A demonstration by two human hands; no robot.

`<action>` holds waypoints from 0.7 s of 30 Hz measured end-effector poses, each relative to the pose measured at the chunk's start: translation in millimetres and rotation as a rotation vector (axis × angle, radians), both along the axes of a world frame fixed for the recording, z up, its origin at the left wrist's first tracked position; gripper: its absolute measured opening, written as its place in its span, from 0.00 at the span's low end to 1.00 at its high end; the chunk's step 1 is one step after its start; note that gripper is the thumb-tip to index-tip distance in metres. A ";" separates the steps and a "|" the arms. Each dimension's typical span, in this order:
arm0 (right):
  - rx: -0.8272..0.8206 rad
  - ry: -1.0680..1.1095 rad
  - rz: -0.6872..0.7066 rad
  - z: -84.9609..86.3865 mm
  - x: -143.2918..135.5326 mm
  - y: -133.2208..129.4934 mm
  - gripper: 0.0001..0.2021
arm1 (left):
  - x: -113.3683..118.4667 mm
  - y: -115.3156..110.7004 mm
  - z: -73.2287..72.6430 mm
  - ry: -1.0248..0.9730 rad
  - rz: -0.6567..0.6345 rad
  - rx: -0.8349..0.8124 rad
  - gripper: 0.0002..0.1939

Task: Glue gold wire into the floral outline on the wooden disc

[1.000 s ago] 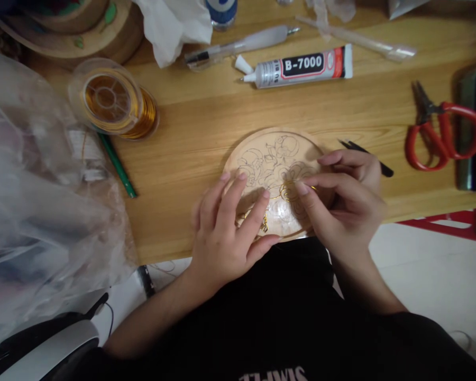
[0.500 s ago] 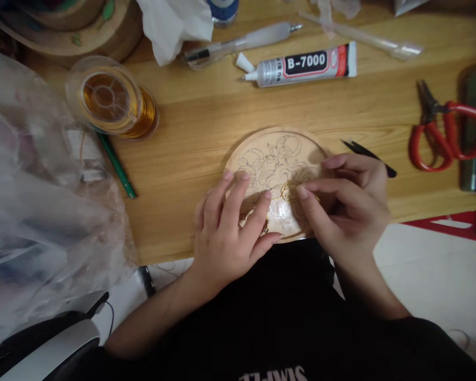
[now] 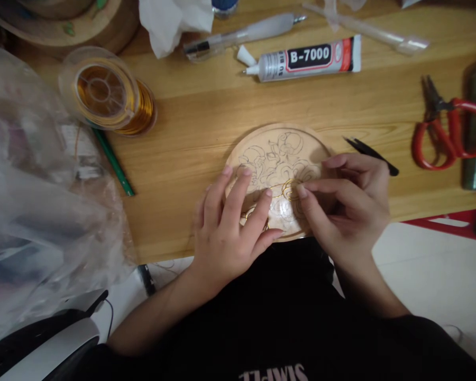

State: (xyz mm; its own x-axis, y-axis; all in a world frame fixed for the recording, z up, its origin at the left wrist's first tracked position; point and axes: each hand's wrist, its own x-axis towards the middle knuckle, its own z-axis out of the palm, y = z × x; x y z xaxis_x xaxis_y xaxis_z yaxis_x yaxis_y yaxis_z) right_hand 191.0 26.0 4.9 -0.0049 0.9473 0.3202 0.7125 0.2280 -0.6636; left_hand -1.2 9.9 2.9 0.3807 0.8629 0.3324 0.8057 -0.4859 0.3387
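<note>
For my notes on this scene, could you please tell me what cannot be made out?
All in the head view:
Wooden plate: left and right portions, hidden by the left hand and right hand.
Gold wire: its right portion, hidden by the right hand.
Dark object: cut off by the right edge.
B-7000 tube: finest print, too small.

left hand (image 3: 226, 233) palm down, fingers (image 3: 234, 203) splayed toward far side; right hand (image 3: 353, 206), from here, pinching thumb (image 3: 317, 212) to forefinger (image 3: 333, 188); left forearm (image 3: 158, 309), right forearm (image 3: 381, 288) slanting in from near side

One round board (image 3: 275, 170); one wire spool (image 3: 107, 92); one glue tube (image 3: 307, 58); one red-handled tool (image 3: 454, 127)
</note>
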 end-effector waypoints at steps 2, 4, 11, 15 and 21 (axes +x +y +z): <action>0.002 0.004 0.003 -0.5 0.1 -0.1 0.05 | -0.2 0.2 -0.4 -0.007 0.001 0.000 0.24; 0.009 0.013 0.012 -0.9 0.3 0.3 0.06 | -0.7 0.2 -1.1 -0.014 -0.005 -0.003 0.25; 0.006 0.015 0.024 1.4 0.2 1.9 0.06 | -1.5 0.1 -2.5 -0.036 -0.017 -0.038 0.26; 0.003 0.022 0.029 2.2 0.1 1.9 0.07 | -0.1 0.4 -3.3 -0.004 -0.004 -0.024 0.27; -0.003 0.008 0.017 2.9 -0.8 1.4 0.07 | 1.7 0.2 -3.5 0.000 0.011 -0.017 0.25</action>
